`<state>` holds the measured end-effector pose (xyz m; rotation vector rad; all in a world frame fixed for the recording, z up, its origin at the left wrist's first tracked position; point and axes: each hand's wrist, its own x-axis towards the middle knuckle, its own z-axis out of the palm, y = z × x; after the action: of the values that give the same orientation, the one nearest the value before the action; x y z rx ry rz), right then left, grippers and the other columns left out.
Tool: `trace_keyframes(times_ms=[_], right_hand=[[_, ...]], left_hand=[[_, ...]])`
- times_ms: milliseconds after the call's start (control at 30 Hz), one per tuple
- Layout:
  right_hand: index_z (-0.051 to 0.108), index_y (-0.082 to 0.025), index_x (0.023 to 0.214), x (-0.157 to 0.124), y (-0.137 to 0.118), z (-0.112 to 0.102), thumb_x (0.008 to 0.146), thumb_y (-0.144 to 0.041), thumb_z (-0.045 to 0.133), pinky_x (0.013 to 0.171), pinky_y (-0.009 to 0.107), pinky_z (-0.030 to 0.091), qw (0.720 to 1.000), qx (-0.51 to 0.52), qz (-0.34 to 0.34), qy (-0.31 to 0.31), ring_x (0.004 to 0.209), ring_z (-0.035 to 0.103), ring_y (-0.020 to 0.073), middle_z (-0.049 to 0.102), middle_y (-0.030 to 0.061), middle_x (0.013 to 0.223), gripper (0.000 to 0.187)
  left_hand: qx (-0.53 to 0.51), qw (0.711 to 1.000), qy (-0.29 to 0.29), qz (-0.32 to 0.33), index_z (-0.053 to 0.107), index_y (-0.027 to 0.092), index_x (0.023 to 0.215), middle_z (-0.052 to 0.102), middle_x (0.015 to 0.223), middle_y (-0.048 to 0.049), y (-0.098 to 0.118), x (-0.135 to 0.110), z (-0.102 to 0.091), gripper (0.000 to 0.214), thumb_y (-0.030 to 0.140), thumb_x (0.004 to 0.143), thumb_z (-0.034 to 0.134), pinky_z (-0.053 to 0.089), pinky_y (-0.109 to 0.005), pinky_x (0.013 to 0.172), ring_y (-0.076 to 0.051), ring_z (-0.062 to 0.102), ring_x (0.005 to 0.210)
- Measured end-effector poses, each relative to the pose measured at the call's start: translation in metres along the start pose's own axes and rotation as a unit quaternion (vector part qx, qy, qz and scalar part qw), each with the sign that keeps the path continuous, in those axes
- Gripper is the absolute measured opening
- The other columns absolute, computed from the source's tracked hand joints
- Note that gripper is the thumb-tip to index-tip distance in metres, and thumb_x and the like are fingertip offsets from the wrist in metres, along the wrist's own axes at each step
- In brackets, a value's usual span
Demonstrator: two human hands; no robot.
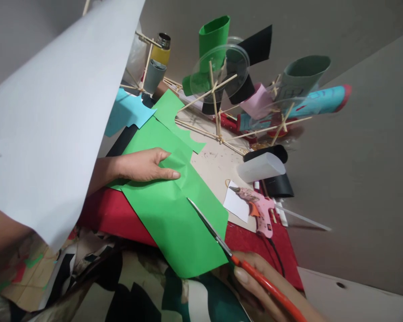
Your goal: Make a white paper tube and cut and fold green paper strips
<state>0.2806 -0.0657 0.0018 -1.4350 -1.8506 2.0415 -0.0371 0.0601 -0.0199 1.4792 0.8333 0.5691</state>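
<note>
A sheet of green paper (168,214) slants across the table edge, its lower corner hanging over patterned cloth. My left hand (151,164) grips the sheet near its middle, and creases spread from the fingers. Scissors (218,237) with orange-red handles are in my right hand (255,277) at the lower right. Their blades lie along the sheet's right part, pointing up and left; whether they are cutting through cannot be seen clearly. Another green piece with a jagged edge (174,118) lies just beyond, beside a blue cut piece (129,112).
A large white sheet (60,103) blocks the left side. Right of the paper lie a pink glue gun (260,205), a white card (235,203) and a translucent tube (262,167). Stick frames (218,116) with paper cups (215,40) stand behind, near a yellow bottle (161,53).
</note>
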Motion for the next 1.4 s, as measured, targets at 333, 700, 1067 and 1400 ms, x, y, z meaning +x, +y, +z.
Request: trace_keyframes(times_ms=[333,700,1067,1400], right_hand=[[0.033,-0.022,0.065,0.001,-0.014,-0.002,0.087,-0.070,0.040,0.041,0.021,0.021,0.999,-0.037,0.015,0.010,0.048,0.025,0.0081,0.027,-0.0054,0.057,0.054],[0.060,-0.019,0.071,-0.002,-0.006,-0.008,0.084,-0.073,0.044,0.052,0.024,0.044,0.987,-0.133,-0.037,0.083,0.059,0.048,0.0159,0.053,0.0028,0.062,0.057],[0.050,-0.019,0.072,-0.004,-0.006,-0.003,0.089,-0.064,0.043,0.050,0.022,0.039,0.991,-0.109,0.002,0.083,0.056,0.042,0.0121,0.045,-0.0011,0.063,0.049],[0.034,-0.022,0.066,0.001,-0.024,-0.002,0.085,-0.076,0.037,0.044,0.023,0.025,0.998,-0.052,0.018,0.005,0.050,0.029,0.0097,0.031,-0.0045,0.060,0.056]], left_hand=[[-0.010,1.000,-0.016,-0.021,0.068,0.014,0.089,0.075,0.088,-0.0043,0.002,-0.001,-0.001,0.028,0.039,0.076,0.070,0.052,-0.024,0.061,-0.015,0.066,0.067],[-0.040,0.998,-0.045,0.000,0.068,0.015,0.097,0.075,0.095,-0.0040,0.000,-0.001,0.002,0.034,0.023,0.065,0.079,0.054,-0.029,0.075,-0.020,0.070,0.084],[-0.027,0.998,-0.055,0.026,0.068,0.016,0.103,0.075,0.098,-0.0033,-0.002,0.001,0.001,0.037,0.022,0.067,0.078,0.053,-0.029,0.081,-0.019,0.069,0.087],[-0.018,0.998,-0.056,0.024,0.067,0.016,0.107,0.075,0.097,-0.0032,-0.005,0.002,0.002,0.042,0.023,0.067,0.078,0.053,-0.029,0.082,-0.019,0.069,0.089]])
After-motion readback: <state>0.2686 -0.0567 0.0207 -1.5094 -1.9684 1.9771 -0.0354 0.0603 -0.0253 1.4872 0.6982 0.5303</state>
